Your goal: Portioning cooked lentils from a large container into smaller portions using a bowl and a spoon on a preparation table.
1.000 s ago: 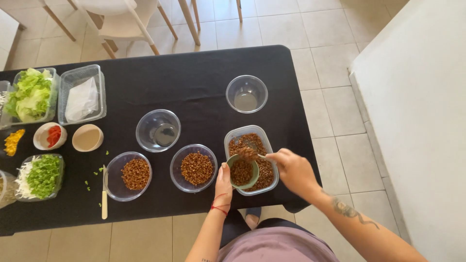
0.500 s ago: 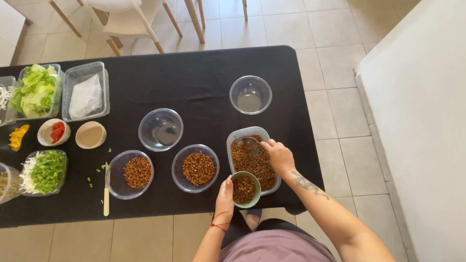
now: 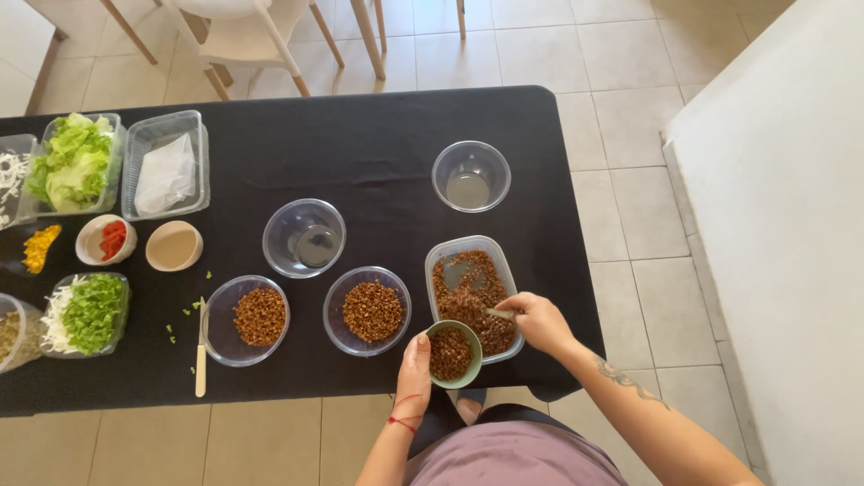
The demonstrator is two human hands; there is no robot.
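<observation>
My left hand (image 3: 415, 363) holds a small green bowl (image 3: 454, 354) of brown grains at the table's near edge. My right hand (image 3: 537, 321) grips a spoon (image 3: 498, 313) whose tip is dipped in the rectangular clear container of brown grains (image 3: 474, 292), just right of the green bowl. Left of it stand two round clear bowls with brown grains, one in the middle (image 3: 367, 310) and one further left (image 3: 247, 319).
Two empty clear bowls (image 3: 304, 238) (image 3: 471, 175) stand further back on the black table (image 3: 378, 144). A knife (image 3: 201, 348) lies at the left. Lettuce (image 3: 72, 162), chopped greens (image 3: 88, 312), small dishes (image 3: 174, 246) and a clear tub (image 3: 166, 175) fill the left. Chairs (image 3: 243, 36) stand beyond.
My left hand has brought the green bowl down from over the container to the table's near edge. My right hand with the spoon has moved toward the container's near end.
</observation>
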